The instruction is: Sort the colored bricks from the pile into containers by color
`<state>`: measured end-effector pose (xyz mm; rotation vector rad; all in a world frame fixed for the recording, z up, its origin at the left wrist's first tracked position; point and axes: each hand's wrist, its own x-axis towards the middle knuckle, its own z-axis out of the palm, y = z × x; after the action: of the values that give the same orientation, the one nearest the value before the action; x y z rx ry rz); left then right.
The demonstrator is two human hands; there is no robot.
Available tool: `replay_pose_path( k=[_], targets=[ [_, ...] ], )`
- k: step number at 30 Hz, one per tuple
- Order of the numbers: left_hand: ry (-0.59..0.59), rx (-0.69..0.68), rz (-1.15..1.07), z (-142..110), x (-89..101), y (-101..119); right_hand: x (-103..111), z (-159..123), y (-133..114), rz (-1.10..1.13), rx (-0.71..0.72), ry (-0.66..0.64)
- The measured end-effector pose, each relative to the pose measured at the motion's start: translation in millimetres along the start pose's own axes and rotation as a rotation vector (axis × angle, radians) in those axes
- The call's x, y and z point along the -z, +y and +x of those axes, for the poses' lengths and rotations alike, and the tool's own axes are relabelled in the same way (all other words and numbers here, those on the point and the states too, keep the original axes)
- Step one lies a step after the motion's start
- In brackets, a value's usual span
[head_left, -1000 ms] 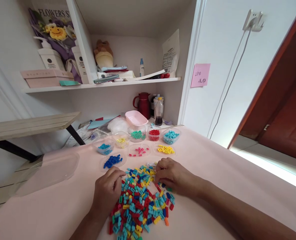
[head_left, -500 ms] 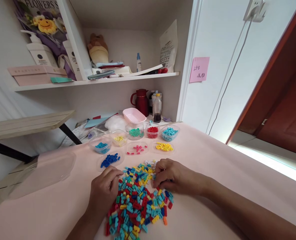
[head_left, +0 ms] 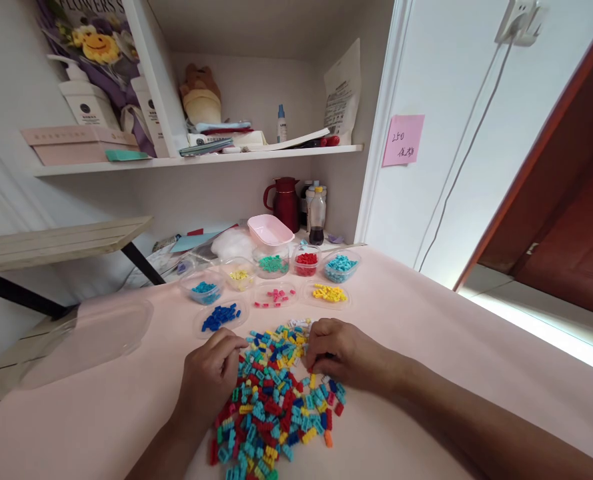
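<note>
A heap of small toy building bricks (head_left: 271, 403) in turquoise, red, yellow, blue and other colours lies on the pink tabletop. My left hand (head_left: 212, 367) rests against the heap's left side, fingers curled in; whatever they may hold is hidden. At the upper right of the heap, my right hand (head_left: 343, 353) has its fingertips pinched together, low among the bricks, and I cannot see what is between them. Just beyond the hands lie sorted bricks: dark blue bricks (head_left: 220, 317), pink bricks (head_left: 276, 297) and yellow bricks (head_left: 329, 293) on shallow clear trays.
Farther back are clear tubs of blue bricks (head_left: 204, 289), pale yellow bricks (head_left: 239, 275), green bricks (head_left: 273, 264), red bricks (head_left: 307, 262) and turquoise bricks (head_left: 341, 267). Behind them stand a pink basin (head_left: 271, 230), a red jug (head_left: 286, 205) and a bottle (head_left: 317, 217). A clear lid (head_left: 91, 340) lies left.
My right hand has shifted slightly left and stays pinched at the heap's upper right edge. My left hand has barely moved. The view has tilted a little.
</note>
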<state>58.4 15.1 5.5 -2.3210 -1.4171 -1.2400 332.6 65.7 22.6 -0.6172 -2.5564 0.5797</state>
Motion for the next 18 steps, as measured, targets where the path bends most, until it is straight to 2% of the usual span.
replay_pose_path(
  k=[4, 7, 9, 12, 15, 18],
  targets=[
    [0.005, -0.005, -0.009, -0.3, -0.3, -1.5, 18.1, -1.0, -1.7, 0.147, -0.136, 0.066],
    [0.015, -0.026, -0.004, 0.3, -0.7, -2.8, 37.9, -6.9, 4.9, 0.152, -0.327, 0.182],
    [0.024, -0.038, 0.003, 0.5, -0.6, -3.4, 47.1, -11.7, 12.4, 0.134, -0.473, 0.204],
    [0.04, -0.049, 0.019, 0.8, 0.1, -3.9, 50.7, -16.5, 22.7, 0.114, -0.619, 0.09],
    [0.047, -0.059, 0.026, 1.6, 0.8, -4.0, 47.3, -17.1, 27.4, 0.057, -0.678, -0.033],
    [0.05, -0.069, 0.033, 2.8, 1.3, -3.7, 44.9, -16.0, 29.0, -0.059, -0.726, -0.059]
  ],
)
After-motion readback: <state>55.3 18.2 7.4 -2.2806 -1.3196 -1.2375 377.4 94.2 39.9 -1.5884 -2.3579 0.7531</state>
